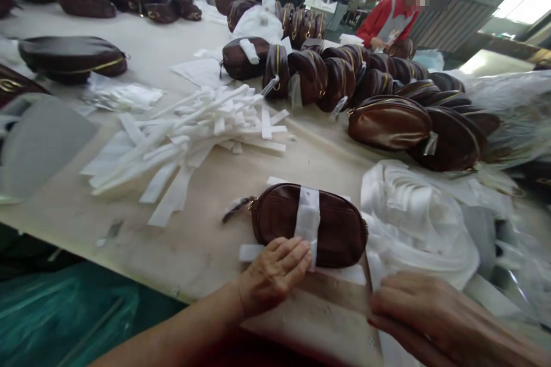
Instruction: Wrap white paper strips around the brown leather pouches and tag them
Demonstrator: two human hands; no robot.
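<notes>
A dark brown oval zip pouch lies on the table with a white wrapping strip around its middle. My left hand rests on the lower edge of the strip, fingers flat and close together. From the pouch's right end a thin brown strap runs down to my right hand. That hand is closed around the strap, slightly blurred, its fingertips partly hidden. White strips stick out from under the pouch. A dark wrapped pull hangs off its left end.
Loose white strips are heaped left of centre. A bundle of white wrapping lies to the right. Rows of brown pouches stand behind, with more at the back left. Across the table a person in red handles a pouch.
</notes>
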